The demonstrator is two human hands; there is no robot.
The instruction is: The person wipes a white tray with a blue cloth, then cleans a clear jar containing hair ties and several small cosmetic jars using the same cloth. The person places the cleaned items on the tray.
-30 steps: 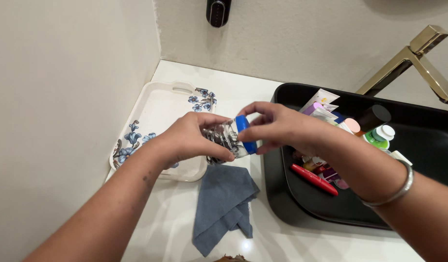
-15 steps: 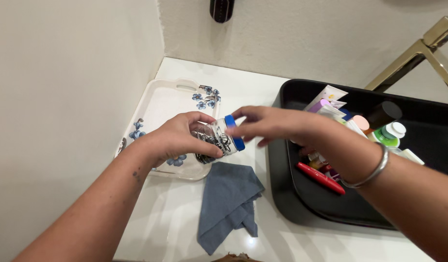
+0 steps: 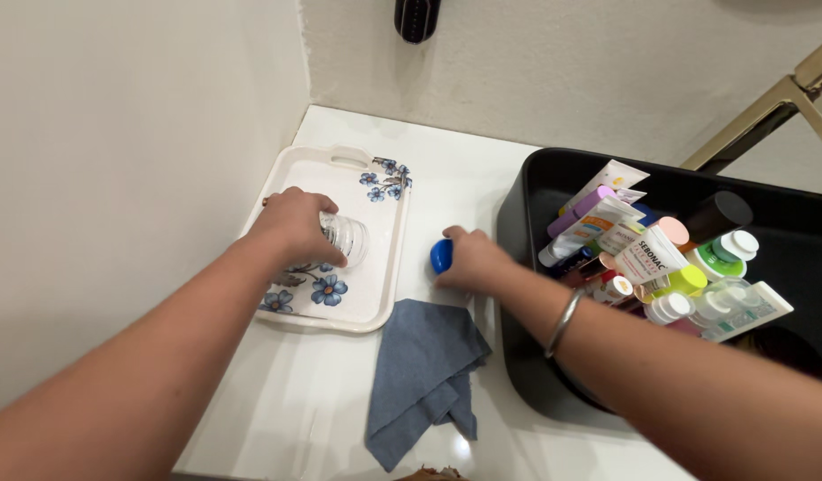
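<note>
Half a second ago both my hands met over the little jar; now they have parted, jar to the tray, blue lid to the counter.

My left hand [image 3: 297,226] curls around the small clear ribbed jar [image 3: 347,239], holding it down on the white tray [image 3: 382,294] with blue flowers, which carries nothing else. My right hand [image 3: 471,260] pinches the blue lid [image 3: 441,256] at the white countertop [image 3: 446,169], between tray and black sink [image 3: 518,205]. That sink is crowded with tubes and small bottles, white, purple, green and yellow-capped. A grey-blue cloth [image 3: 424,370] lies crumpled just below my right hand, where it lay before.
</note>
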